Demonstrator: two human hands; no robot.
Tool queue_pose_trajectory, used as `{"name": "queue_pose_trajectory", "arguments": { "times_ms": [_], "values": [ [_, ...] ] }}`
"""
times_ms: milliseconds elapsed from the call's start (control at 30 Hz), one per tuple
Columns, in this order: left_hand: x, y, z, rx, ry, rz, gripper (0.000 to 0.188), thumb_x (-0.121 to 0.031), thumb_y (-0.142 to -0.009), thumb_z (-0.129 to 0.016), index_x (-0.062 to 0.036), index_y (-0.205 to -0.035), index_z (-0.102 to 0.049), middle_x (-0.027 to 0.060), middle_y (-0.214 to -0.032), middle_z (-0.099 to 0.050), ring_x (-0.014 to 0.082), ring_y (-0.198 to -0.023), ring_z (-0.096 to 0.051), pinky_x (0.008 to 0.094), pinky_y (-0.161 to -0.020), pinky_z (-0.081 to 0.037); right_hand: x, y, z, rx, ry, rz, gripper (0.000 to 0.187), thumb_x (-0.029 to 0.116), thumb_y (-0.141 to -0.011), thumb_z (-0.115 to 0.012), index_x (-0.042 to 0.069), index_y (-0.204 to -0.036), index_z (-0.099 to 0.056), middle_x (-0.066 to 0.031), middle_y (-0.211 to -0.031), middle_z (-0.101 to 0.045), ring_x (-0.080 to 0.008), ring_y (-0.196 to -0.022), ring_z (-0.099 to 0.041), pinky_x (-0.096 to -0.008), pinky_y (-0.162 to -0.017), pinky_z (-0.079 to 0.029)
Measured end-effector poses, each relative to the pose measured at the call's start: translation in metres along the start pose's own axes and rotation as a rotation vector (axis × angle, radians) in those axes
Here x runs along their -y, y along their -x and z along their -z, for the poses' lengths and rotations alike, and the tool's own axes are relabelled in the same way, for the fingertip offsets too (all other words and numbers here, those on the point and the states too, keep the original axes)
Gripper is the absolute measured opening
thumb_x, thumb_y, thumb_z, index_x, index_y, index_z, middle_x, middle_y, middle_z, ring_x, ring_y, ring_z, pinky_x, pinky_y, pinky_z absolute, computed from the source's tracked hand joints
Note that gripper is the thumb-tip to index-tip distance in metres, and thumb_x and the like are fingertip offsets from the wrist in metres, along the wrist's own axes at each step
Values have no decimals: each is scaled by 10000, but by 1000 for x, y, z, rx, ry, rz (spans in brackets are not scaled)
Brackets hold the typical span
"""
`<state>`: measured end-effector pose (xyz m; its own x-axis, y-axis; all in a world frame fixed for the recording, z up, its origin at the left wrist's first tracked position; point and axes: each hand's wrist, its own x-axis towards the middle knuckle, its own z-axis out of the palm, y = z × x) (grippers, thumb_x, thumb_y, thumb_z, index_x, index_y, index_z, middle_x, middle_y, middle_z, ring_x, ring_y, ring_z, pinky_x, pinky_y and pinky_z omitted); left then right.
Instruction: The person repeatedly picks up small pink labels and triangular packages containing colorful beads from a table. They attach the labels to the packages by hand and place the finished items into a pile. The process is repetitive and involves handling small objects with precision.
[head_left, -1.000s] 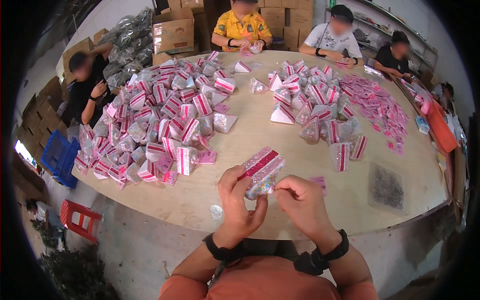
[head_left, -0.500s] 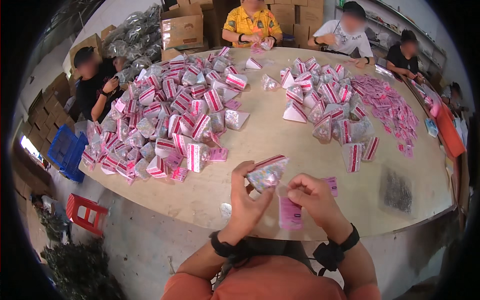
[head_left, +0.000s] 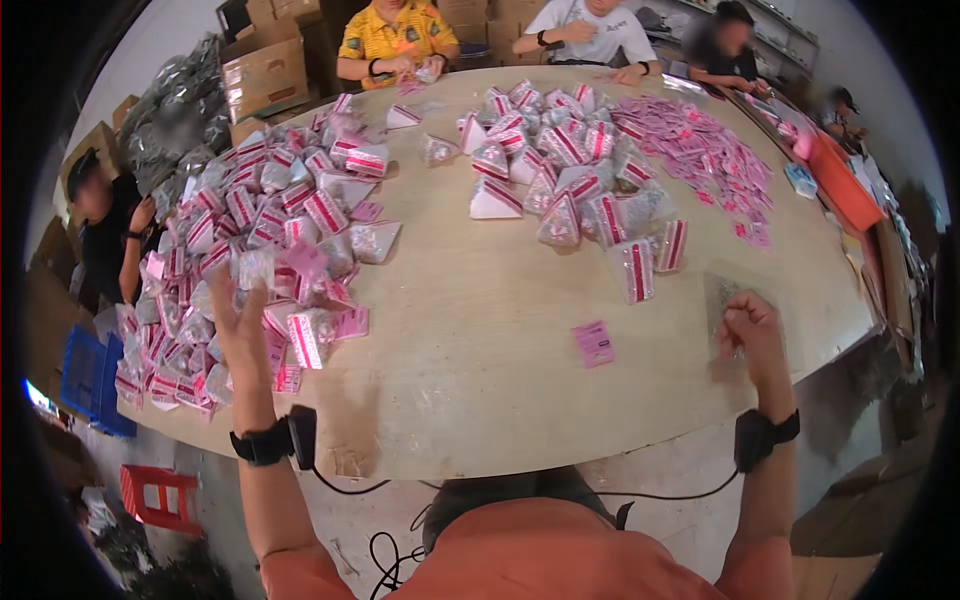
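Observation:
My left hand reaches over the near side of a big heap of wrapped cake-slice-shaped wedges, its fingers spread. Just beyond its fingertips is a blurred wrapped wedge with a pink tag beside it; the hand does not grip them. My right hand is at the right of the table, over a thin dark see-through square bundle. Its fingers are pinched together, and what they hold, if anything, cannot be made out. A single pink tag lies on the table between my hands.
A smaller group of wedges sits mid-table, beside a spread of pink tags. An orange bin stands at the right edge. Several people sit around the table. A red stool and blue crates stand at left.
My hands have parted: the left moved left to the heap and no longer holds the wedge. My right hand let go of the pink tag and moved right to the see-through bundle. The view has shifted.

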<state>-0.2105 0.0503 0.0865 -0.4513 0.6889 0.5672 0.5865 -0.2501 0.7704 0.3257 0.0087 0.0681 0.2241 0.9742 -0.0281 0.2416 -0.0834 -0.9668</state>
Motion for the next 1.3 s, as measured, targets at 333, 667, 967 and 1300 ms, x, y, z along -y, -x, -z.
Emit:
{"name": "queue_pose_trajectory", "arguments": {
  "times_ms": [333,667,967,1300],
  "values": [
    [-88,105,-119,1044,158,-53,302,-60,-742,-616,-19,-1031,-541,64,-995,-583,147,-888,-564,269,-692,-475,-41,-19,24,4,1059,164,140,75,-636,-573,-15,-739,-540,-192,-833,-557,-374,-847,-517,-447,-736,-429],
    [-108,164,-213,1074,-195,-551,464,-250,-695,-648,-29,-1070,-488,158,-1007,-506,340,-952,-476,415,-781,-440,-62,-33,42,-74,872,223,81,74,-657,-540,0,-686,-554,-182,-750,-557,-360,-767,-540,-420,-666,-440],
    [-115,162,-215,1060,-374,-731,264,-186,-765,-553,-52,-992,-552,118,-867,-588,294,-834,-554,384,-728,-459,-45,-33,46,-339,451,296,56,37,-723,-501,-11,-712,-528,-135,-647,-550,-213,-592,-560,-318,-548,-432],
    [-105,134,-192,1009,183,-157,202,-162,-903,-433,-36,-914,-591,90,-846,-628,188,-705,-612,281,-602,-473,-41,-30,44,-340,318,130,35,22,-757,-475,14,-723,-471,-76,-599,-529,-141,-504,-539,-280,-450,-416]
  ]
}}
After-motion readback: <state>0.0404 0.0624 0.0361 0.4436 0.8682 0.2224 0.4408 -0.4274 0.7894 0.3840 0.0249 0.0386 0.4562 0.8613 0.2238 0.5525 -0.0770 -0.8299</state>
